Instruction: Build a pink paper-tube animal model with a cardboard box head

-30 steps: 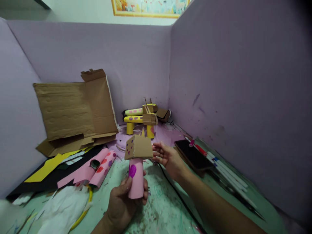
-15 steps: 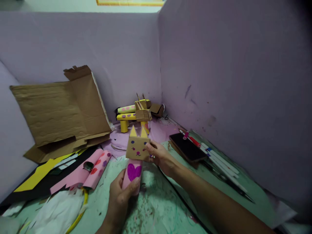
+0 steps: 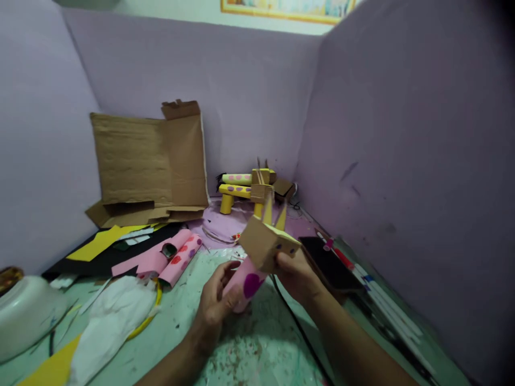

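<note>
Between my hands is a paper cat figure with a boxy cardboard head (image 3: 259, 241), two pointed yellow ears (image 3: 274, 214) and a pink paper tube body (image 3: 241, 280) bearing a purple heart (image 3: 252, 284). My left hand (image 3: 217, 297) is wrapped round the tube from the left, thumb across its front. My right hand (image 3: 295, 271) grips the head at its lower right, near the drawn face, which is turned to the right and partly covered by the fingers. The figure is tilted just above the green tabletop (image 3: 277, 343).
Yellow spotted cardboard animals (image 3: 241, 190) stand at the back. An unfolded cardboard box (image 3: 148, 161) leans on the wall. Pink paper rolls (image 3: 181, 260), white tissue (image 3: 116, 316) and a white bowl (image 3: 28, 316) lie left. A phone (image 3: 330, 262) and several markers (image 3: 386, 300) lie right.
The cat's head has turned from facing me to facing right, and the figure now leans. My view has swung left, bringing the white bowl into sight.
</note>
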